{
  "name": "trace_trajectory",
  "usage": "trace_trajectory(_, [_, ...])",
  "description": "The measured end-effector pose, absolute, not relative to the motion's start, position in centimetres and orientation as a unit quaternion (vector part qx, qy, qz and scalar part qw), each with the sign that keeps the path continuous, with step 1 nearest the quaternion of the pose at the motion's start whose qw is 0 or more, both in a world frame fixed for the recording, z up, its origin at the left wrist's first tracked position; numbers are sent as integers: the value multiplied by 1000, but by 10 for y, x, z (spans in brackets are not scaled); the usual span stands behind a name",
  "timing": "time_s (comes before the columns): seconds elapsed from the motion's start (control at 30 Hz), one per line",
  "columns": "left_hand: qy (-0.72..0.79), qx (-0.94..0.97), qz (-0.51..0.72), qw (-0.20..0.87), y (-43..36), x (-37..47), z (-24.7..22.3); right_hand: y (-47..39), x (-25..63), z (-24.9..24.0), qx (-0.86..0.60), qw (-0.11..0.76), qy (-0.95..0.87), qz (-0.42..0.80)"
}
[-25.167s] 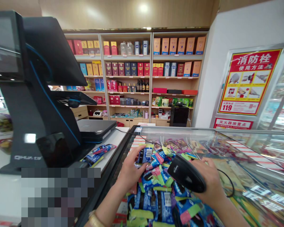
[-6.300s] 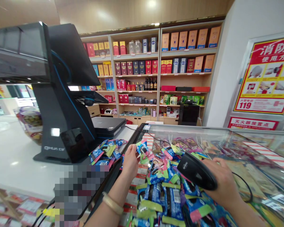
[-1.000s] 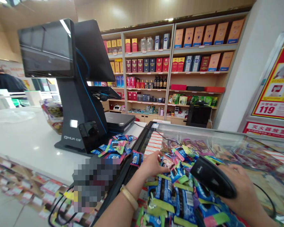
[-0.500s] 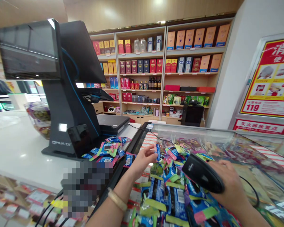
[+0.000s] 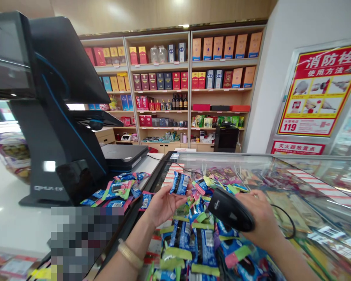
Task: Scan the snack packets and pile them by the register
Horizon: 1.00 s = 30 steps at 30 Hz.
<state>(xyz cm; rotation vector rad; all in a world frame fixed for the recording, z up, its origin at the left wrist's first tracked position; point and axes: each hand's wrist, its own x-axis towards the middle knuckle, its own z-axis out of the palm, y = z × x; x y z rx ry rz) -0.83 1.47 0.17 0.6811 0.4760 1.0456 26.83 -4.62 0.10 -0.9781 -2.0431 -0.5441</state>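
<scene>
Blue packet (image 5: 179, 183) pinched by left grip (image 5: 163, 205), open gap, right grip (image 5: 257, 214) clasping scanner (image 5: 230, 210), black rim (image 5: 158, 171) leftward

Shiny, crinkled plastic film on the packet (image 5: 180, 183), smooth plastic on the scanner (image 5: 230, 210), glossy counter (image 5: 6, 224).

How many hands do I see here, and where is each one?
2. The left hand is near the middle, holding a blue packet; the right hand is to its right, holding a black scanner above the packet heap. No others show.
</scene>
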Motion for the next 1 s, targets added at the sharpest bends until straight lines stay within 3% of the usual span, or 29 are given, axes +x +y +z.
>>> trace_trajectory(0.8, [237,333,469,783,11,-2,0,-46,271,0,-396,388,-806,-209])
trace_trajectory(1.0, [224,223,623,716,28,-24,15,-42,279,-6,-369,381,-810,-249])
